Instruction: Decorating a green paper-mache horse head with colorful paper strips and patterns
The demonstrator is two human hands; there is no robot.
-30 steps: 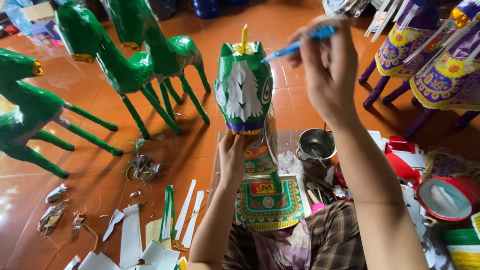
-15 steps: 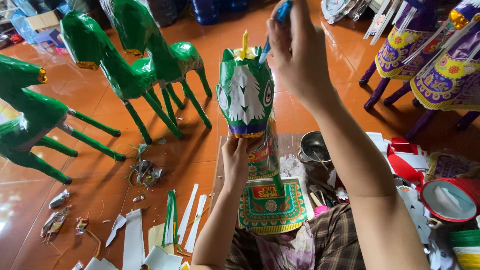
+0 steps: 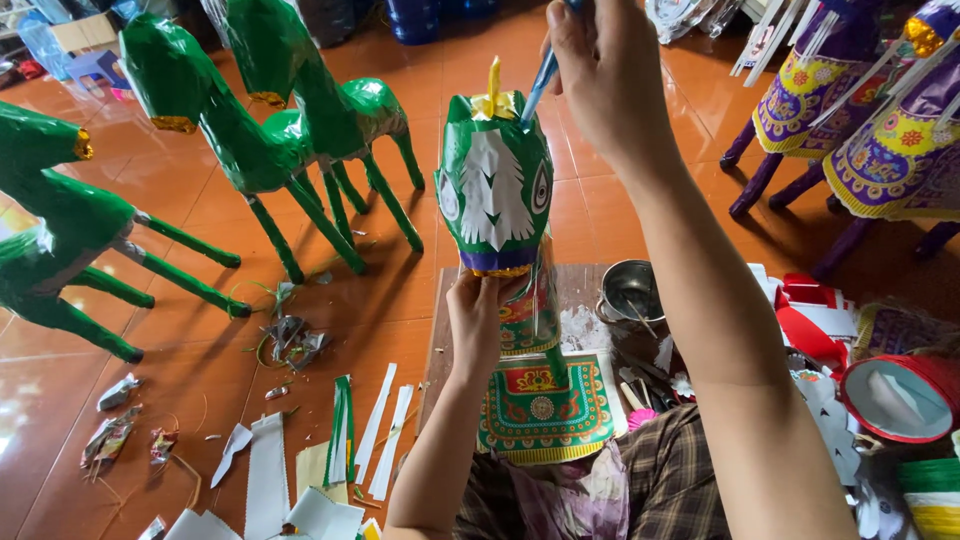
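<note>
Three green paper horse figures [image 3: 270,150]: standing on orange floor tiles, left.
Left hand [image 3: 472,318]: clasps neck of green paper horse head [image 3: 495,185], upright at centre.
Right hand [image 3: 605,75]: pinches blue brush [image 3: 541,82] above head's yellow crest.
Metal pot [image 3: 630,292]: right, on board.

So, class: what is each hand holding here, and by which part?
The left hand holds the green paper horse head by its neck, just below the head. The right hand holds a blue brush by its upper handle.
</note>
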